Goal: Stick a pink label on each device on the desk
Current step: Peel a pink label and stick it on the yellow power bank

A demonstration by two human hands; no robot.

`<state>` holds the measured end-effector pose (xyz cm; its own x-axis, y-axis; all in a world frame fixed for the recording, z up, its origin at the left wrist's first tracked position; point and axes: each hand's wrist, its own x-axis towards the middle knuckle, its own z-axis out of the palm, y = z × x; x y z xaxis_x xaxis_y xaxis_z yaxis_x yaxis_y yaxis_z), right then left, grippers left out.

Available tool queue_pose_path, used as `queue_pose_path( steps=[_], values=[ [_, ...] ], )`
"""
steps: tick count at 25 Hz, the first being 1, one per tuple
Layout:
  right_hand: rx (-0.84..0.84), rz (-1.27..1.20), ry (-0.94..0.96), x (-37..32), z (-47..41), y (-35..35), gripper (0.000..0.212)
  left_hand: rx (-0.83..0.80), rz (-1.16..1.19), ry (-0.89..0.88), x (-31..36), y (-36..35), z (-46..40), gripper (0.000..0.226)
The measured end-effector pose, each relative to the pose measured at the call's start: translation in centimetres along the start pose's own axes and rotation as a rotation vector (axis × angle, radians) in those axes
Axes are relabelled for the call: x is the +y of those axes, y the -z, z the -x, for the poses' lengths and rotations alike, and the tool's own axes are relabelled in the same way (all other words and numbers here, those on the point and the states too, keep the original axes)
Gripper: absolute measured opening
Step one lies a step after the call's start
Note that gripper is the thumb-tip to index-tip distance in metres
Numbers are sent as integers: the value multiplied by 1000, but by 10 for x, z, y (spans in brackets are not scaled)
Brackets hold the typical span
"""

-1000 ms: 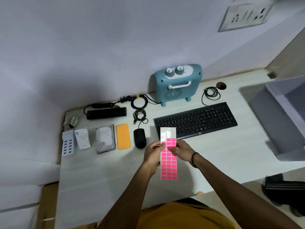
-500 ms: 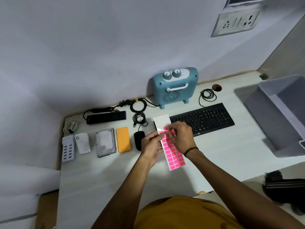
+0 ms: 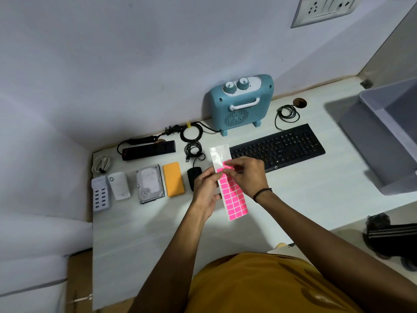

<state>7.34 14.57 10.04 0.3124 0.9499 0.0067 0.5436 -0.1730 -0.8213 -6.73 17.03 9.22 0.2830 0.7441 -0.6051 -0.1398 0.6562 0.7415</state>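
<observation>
A sheet of pink labels [image 3: 233, 198] hangs over the middle of the desk, its top part bare backing. My left hand [image 3: 206, 190] grips the sheet's left edge. My right hand [image 3: 244, 175] pinches a pink label at the top of the pink rows. Along the desk lie a black keyboard [image 3: 284, 144], a black mouse [image 3: 193, 175] partly hidden by my left hand, an orange power bank [image 3: 173, 182], a hard drive [image 3: 150, 183], a white adapter [image 3: 119, 185], a white USB hub [image 3: 101, 193], a black power strip [image 3: 147, 150] and a teal heater [image 3: 242, 103].
A grey plastic bin [image 3: 383, 132] stands at the desk's right end. Coiled cables [image 3: 191, 132] lie behind the mouse, another coil [image 3: 287, 114] behind the keyboard, and a white cable [image 3: 101, 163] at the back left. The wall runs close behind the devices.
The label sheet has tilted, its lower end swinging right. My right hand moved from the sheet's right edge onto its top pink rows and now pinches a label there.
</observation>
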Motion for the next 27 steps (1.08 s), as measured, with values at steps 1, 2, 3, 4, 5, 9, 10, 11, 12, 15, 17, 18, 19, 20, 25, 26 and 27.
queue_pose_path(
  steps=[1, 2, 3, 4, 5, 9, 10, 11, 12, 15, 17, 18, 19, 20, 25, 26, 27],
  values=[
    [0, 1, 9, -1, -1, 1, 28, -10, 3, -3, 1, 0, 0, 22],
    [-1, 0, 12, -2, -3, 2, 28, -17, -4, -13, 3, 0, 1, 22],
    [-2, -5, 7, -4, -4, 4, 29, -20, -22, -30, 4, 1, 1, 21],
    [-2, -12, -1, -5, -5, 5, 29, -23, -42, -51, 6, 0, 0, 21],
    [-1, -16, -11, -6, -7, 5, 29, -25, -60, -69, 7, 0, 0, 21],
    [-25, -15, -61, -6, -12, 7, 25, -29, -118, -93, 8, -1, -2, 22],
    [-33, -11, -72, -5, -12, 8, 24, -34, -135, -93, 7, -2, -2, 23],
    [-39, -7, -80, -5, -12, 9, 23, -39, -148, -92, 6, -2, -2, 23],
    [-43, -7, -85, -4, -12, 10, 22, -40, -157, -89, 6, -3, -3, 24],
    [-51, -17, -88, -1, -13, 12, 19, -21, -186, -95, 6, -4, -5, 24],
    [-55, -17, -73, 0, -14, 13, 17, -14, -205, -106, 6, -3, -6, 24],
    [-57, -22, -68, 2, -14, 12, 16, -13, -208, -107, 5, -3, -7, 23],
    [-57, -35, -75, 3, -14, 12, 15, -15, -198, -105, 4, -3, -7, 22],
    [-54, -73, -103, 5, -14, 11, 15, -11, -184, -94, 5, -4, -7, 20],
    [-60, -829, -565, 24, -14, 11, 19, 49, -97, 76, -10, 1, -11, 14],
    [-49, -949, -673, 31, -12, 11, 19, 76, -122, 128, -18, 5, -14, 13],
    [-39, -1032, -770, 40, -9, 10, 18, 103, -150, 180, -28, 9, -16, 12]
  ],
)
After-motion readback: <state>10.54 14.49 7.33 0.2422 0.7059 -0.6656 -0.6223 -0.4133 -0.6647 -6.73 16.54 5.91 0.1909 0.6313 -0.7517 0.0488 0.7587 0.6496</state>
